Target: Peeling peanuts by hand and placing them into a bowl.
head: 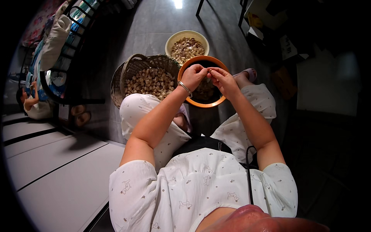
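My left hand [194, 77] and my right hand [222, 80] meet fingertip to fingertip above an orange-rimmed basin [203, 104]. Between them they pinch something small, mostly hidden by the fingers; it looks like a garlic clove. Inside the basin's dark interior lie pale pieces, partly covered by my hands. Left of it stands a wicker basket [116, 87] with an arched handle, holding many whole garlic bulbs [150, 82]. Just beyond, a cream plastic basin [169, 43] holds a heap of loose garlic cloves [187, 48]. A metal bangle [185, 88] circles my left wrist.
My knees flank the orange-rimmed basin on the grey tiled floor [147, 34]. A black metal bed frame [72, 101] stands at left, with slippers [82, 115] beside it and a person [34, 101] beyond. White cabinet fronts [66, 165] run along the lower left. Boxes [287, 47] sit in shadow at right.
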`<state>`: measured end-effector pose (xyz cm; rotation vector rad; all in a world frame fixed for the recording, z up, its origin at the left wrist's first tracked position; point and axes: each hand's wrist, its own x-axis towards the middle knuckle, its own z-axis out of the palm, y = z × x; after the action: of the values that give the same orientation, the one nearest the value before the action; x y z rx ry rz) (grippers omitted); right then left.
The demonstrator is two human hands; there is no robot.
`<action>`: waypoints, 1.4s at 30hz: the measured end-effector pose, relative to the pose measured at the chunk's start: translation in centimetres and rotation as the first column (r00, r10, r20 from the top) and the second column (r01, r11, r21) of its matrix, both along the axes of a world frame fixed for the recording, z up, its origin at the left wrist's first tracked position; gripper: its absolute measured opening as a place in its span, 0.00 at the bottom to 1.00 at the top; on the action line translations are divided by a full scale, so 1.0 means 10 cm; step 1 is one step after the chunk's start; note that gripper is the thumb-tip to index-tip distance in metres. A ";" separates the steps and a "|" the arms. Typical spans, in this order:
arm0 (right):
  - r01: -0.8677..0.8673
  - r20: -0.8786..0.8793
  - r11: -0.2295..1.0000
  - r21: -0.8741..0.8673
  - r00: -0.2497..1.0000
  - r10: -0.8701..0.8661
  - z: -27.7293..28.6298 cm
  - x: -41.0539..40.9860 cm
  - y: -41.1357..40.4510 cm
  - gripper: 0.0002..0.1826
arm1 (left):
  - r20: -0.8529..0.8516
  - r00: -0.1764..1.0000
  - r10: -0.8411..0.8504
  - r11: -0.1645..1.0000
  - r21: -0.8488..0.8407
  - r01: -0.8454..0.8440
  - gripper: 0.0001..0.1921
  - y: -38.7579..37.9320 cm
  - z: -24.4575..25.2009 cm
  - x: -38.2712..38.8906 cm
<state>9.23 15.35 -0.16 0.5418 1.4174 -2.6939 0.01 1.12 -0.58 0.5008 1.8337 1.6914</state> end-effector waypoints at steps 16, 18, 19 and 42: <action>-0.022 -0.020 0.999 -0.048 1.000 0.021 -0.06 0.00 0.07 0.07 | -0.477 0.879 -0.013 0.999 -0.038 -0.006 0.07 0.00 0.09 0.06; -0.028 -0.027 0.999 -0.045 0.999 0.027 -0.05 -0.01 0.06 0.07 | -0.541 0.841 -0.010 0.998 -0.055 -0.024 0.07 0.00 0.12 0.07; -0.023 -0.033 0.999 -0.031 0.999 0.022 -0.05 -0.01 0.06 0.08 | -0.582 0.813 0.001 0.998 -0.052 -0.039 0.08 0.00 0.13 0.07; -0.053 -0.035 0.998 0.043 0.998 0.054 -0.03 -0.01 -0.02 0.08 | -0.416 0.909 -0.031 0.995 -0.100 -0.012 0.10 -0.01 0.10 0.09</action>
<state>9.16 15.18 -0.49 0.4539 1.4779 -2.6512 0.90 0.99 0.39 0.8826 2.1969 1.5598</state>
